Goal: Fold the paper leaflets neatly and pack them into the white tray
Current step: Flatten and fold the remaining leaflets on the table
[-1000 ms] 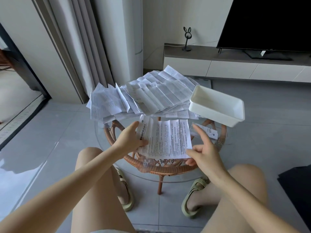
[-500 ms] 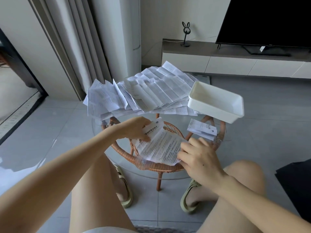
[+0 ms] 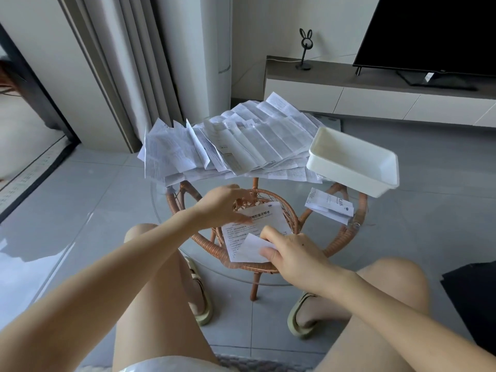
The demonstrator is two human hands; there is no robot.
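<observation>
The right hand (image 3: 295, 255) pinches in its grip the near flap of the leaflet (image 3: 261, 217), newly turned over from the sheet held open a second ago, while the left hand (image 3: 222, 208), fingers flat, pins it to the glass bench (image 3: 292, 191): folding has begun, the white tray (image 3: 346, 177) still empty.

A round glass table (image 3: 268, 278) is standing on a woven wicker base (image 3: 346, 238) over a grey tiled floor (image 3: 80, 210) that is reflecting daylight at the left. Pale curtains (image 3: 128, 63) are hanging behind it, and a tall white column unit (image 3: 200, 49) is standing just beside them. Along the far wall a low cabinet (image 3: 375, 100) is carrying a dark television (image 3: 434, 33) and a small black stand with rabbit ears (image 3: 305, 47). Two green sandals (image 3: 300, 319) are resting on the tiles below the table, and something dark (image 3: 475, 304) is lying at the right edge.
</observation>
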